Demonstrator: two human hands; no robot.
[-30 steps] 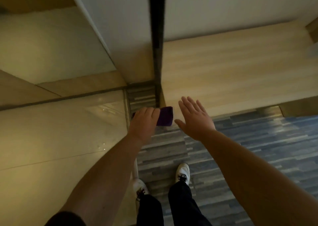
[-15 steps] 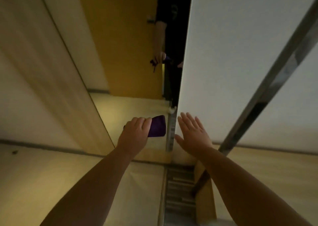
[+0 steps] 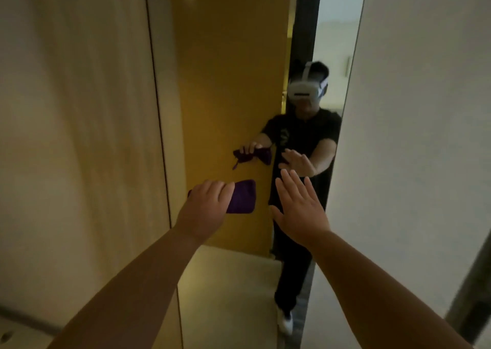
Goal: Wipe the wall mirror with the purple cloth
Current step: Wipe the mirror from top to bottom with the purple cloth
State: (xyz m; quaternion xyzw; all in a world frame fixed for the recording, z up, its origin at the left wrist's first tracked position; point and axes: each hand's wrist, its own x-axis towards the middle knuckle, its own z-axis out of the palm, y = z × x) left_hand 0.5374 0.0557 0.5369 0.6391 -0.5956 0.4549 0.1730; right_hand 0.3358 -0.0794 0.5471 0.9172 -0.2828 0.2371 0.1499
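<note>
A tall wall mirror (image 3: 233,70) fills the middle of the view, its left edge a dark vertical line and its right edge meeting a white wall. My left hand (image 3: 204,208) is raised in front of the glass, shut on the folded purple cloth (image 3: 243,196), which sticks out to the right of my fingers. My right hand (image 3: 297,208) is held up beside it, flat and open, fingers spread, holding nothing. The mirror reflects a person in a dark shirt with both hands raised and the cloth hanging from one. Whether the cloth touches the glass is unclear.
A beige wall panel (image 3: 79,136) runs to the left of the mirror. A white wall (image 3: 414,136) stands close on the right. Pale floor shows at the bottom left and in the mirror's lower part.
The view has swung up from the floor to the mirror, so the reflected person now shows in full. Both hands stay raised side by side, the left still holding the cloth.
</note>
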